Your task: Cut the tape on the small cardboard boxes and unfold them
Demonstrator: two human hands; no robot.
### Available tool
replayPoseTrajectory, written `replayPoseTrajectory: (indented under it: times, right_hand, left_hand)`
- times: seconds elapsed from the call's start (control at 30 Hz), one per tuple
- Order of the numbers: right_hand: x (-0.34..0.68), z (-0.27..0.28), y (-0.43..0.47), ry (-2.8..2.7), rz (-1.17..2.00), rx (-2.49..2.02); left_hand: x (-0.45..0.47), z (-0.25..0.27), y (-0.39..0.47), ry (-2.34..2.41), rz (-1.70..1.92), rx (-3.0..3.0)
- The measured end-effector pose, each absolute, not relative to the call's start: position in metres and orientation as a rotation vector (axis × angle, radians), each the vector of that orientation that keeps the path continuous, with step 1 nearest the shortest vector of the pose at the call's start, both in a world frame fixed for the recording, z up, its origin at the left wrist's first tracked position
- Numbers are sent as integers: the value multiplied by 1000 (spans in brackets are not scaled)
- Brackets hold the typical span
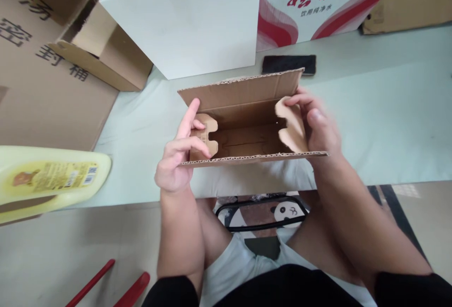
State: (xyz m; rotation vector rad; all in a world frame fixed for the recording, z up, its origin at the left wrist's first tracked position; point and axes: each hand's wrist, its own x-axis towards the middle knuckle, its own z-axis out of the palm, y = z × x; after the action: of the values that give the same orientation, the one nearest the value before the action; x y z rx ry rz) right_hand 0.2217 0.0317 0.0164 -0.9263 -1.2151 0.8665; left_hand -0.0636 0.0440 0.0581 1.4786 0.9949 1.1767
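Between my hands is a small brown cardboard box (247,138), its top facing me and open. One long flap (247,91) stands up at the far side; the near long flap shows only as a thin edge. My left hand (176,156) is at the left end, with fingers over the notched left end flap (213,125), which is folded inward. At the right end, my right hand (319,125) grips the box, its fingers curled on the notched right end flap (291,123). The inside of the box holds nothing that I can see.
A black phone (289,64) lies behind the box on the pale green tablecloth (381,109). White boxes (187,24) and a red-and-white carton (318,5) stand at the back. Left are cardboard boxes (120,57) and a yellow bottle (52,175). Red bars (132,290) show below.
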Motion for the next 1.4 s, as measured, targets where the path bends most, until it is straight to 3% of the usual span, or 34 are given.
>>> replayPoseTrajectory:
  times: [0.57,1.4]
  right_hand:
    - [215,11,31,-1150,837,-1081]
    - [223,10,28,-1278,791,-990]
  left_hand:
    - [-48,40,52,1146,1514,1692]
    - [-41,42,50,1213,1449,1461]
